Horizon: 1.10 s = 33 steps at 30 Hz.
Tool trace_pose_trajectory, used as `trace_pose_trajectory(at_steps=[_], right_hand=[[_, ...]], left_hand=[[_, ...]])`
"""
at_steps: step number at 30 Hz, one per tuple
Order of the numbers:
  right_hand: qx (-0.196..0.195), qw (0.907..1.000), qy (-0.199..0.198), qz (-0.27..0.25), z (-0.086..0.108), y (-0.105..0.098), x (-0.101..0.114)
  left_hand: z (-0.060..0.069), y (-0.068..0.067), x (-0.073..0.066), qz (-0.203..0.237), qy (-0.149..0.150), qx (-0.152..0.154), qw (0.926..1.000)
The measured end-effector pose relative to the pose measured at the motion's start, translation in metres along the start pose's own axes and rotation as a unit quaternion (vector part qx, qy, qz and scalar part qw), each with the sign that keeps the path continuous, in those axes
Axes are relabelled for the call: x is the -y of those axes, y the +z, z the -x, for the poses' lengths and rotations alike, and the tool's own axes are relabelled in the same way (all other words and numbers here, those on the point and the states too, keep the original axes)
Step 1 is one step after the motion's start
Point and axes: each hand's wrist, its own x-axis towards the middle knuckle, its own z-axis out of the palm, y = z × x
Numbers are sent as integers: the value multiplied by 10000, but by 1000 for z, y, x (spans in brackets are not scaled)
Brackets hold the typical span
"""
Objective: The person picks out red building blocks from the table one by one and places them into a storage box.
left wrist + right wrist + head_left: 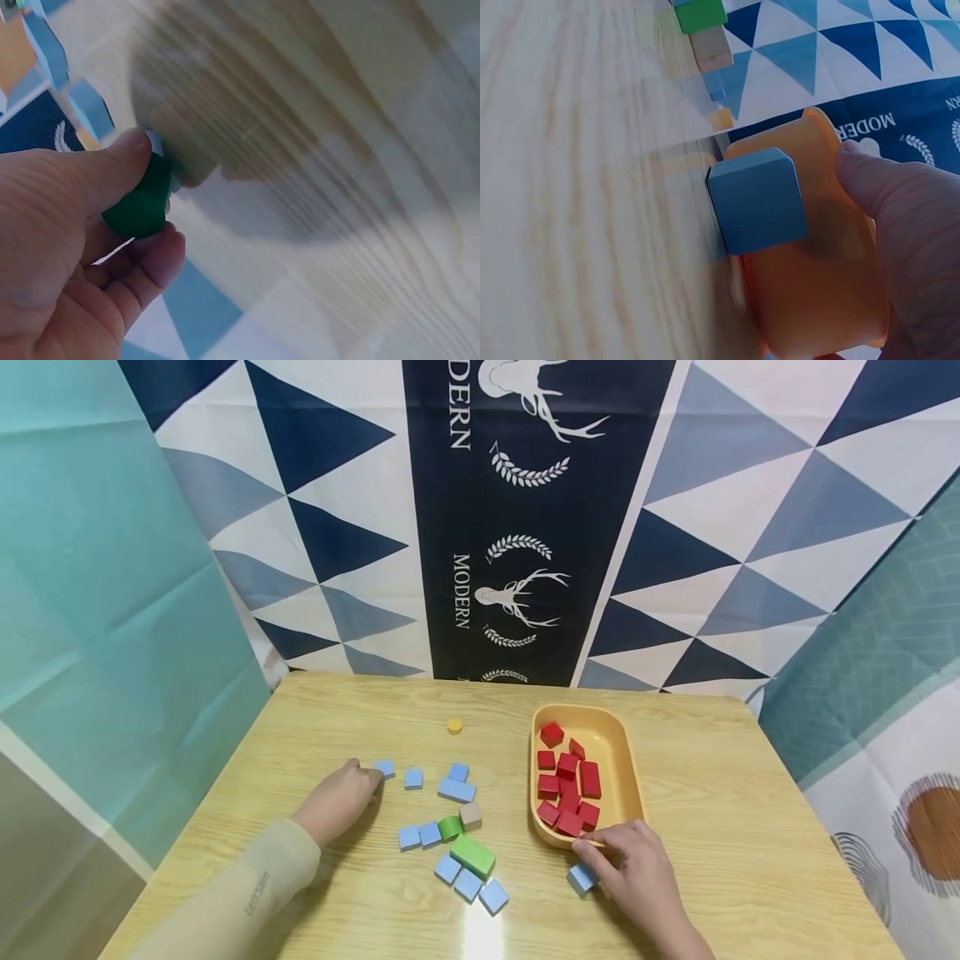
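Note:
My left hand (pixel 341 802) reaches in at the left of the table, its fingertips beside a blue block (pixel 384 768). In the left wrist view, the thumb and fingers pinch a dark green block (pixel 139 201) with a rounded side; the fingers partly cover it. My right hand (pixel 637 868) grips the near rim of a yellow-orange plastic tub (pixel 624 768), thumb on the rim in the right wrist view. Several red blocks (pixel 590 779) lie inside the tub. Just outside its near wall sits a blue block (pixel 757 202), close to the right thumb.
Mid-table, several blue blocks (pixel 457 790) lie around a long green block (pixel 473 857), a green arch-like block (pixel 450 828) and a beige cube (pixel 470 815). Farther back is a small yellow disc (pixel 454 726). A patterned cloth (pixel 352 510) hangs behind the table's far edge.

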Motion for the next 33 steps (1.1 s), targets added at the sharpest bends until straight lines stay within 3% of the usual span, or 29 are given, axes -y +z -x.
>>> trace_pose_trajectory(at_steps=[9, 15, 24, 28, 33], right_hand=[[155, 9998, 149, -33, -3, 8, 4], [110, 9999, 79, -32, -4, 9, 5], [59, 9999, 67, -82, -3, 11, 5], [109, 9998, 110, -89, -3, 11, 5], [321, 9987, 329, -230, 0, 10, 7]], left_hand=[[-2, -5, -21, -115, 533, -142, 9984], [-2, -4, -33, 206, 813, -31, 9965], [1, -5, -49, 898, 628, 266, 9936], [5, -1, -49, 1177, 596, 283, 9909], [16, 1, -34, 1531, -29, 250, 9879]])
